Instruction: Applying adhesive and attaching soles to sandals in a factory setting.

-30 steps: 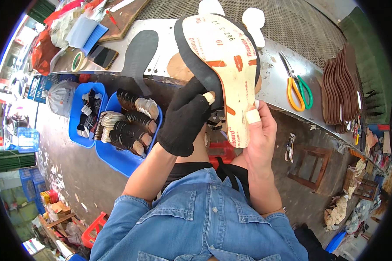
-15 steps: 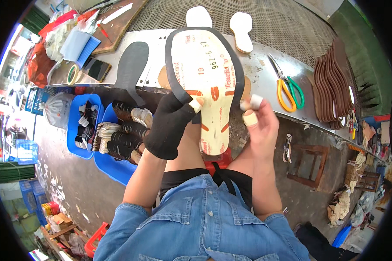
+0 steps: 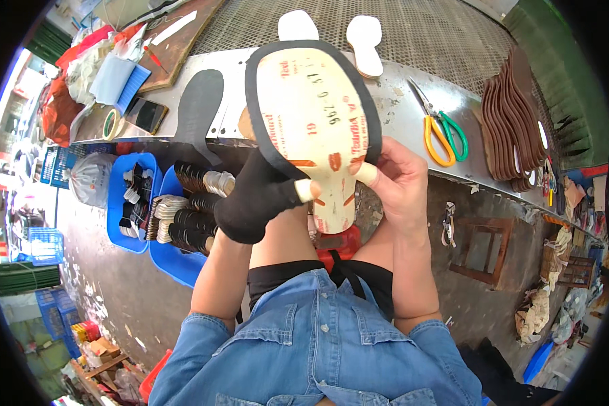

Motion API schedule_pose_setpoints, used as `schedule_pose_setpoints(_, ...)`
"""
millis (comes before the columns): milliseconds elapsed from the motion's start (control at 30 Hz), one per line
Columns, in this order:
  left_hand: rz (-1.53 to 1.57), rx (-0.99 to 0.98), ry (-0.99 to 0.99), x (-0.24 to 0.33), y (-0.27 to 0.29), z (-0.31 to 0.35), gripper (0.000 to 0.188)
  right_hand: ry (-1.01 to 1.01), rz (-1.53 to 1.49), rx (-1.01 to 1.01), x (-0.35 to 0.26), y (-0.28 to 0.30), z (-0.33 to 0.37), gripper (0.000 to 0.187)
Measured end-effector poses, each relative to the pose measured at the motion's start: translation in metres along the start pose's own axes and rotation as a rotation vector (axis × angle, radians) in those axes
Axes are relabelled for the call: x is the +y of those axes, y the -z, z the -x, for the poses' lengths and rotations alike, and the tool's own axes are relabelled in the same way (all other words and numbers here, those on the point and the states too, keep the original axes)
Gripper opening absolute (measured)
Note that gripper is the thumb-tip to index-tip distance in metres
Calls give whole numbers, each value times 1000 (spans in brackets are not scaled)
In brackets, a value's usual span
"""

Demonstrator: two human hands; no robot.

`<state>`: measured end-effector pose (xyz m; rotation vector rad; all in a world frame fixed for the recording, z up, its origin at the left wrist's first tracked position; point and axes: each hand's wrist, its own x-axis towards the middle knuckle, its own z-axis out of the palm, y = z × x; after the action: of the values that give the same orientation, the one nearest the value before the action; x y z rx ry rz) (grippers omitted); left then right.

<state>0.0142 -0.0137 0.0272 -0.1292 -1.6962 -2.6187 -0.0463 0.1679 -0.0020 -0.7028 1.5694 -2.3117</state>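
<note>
A cream shoe insole (image 3: 304,101) with red and dark print and a wide black border round its front part is held upright before me, its narrow heel end pointing down at my lap. My left hand (image 3: 257,199), in a black glove with the thumb tip bare and taped, grips its left side near the waist. On the opposite side my right hand (image 3: 399,183) is closed on the border, its taped thumb pressed on the cream face and its fingers behind. A dark grey sole-shaped piece (image 3: 201,98) lies on the metal bench edge (image 3: 399,88) to the left.
Right of the insole lie scissors (image 3: 441,132) with yellow and green handles and a stack of brown soles (image 3: 511,122). White insoles (image 3: 365,51) lie farther back. At left are a phone (image 3: 147,115), a tape roll (image 3: 113,124) and blue baskets (image 3: 157,245) of shoe parts.
My right hand has moved up and left from beside the insole and now grips its right edge. The left thumb has slid down slightly, and the insole has shifted a little left.
</note>
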Motion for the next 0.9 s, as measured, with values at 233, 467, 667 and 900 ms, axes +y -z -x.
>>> schedule_pose_setpoints(233,-116,288,-115,-26,-15,-10,50,450,936,432,-3,-36,5,13)
schedule_pose_setpoints(467,307,118,14,-29,1,0,47,-121,113,183,-9,-1,0,17)
schedule_pose_setpoints(667,281,261,77,-39,8,-2,48,174,624,84,13,-8,4,23)
schedule_pose_setpoints(900,28,22,3,-39,13,1,52,-114,-200,87,15,0,2,17)
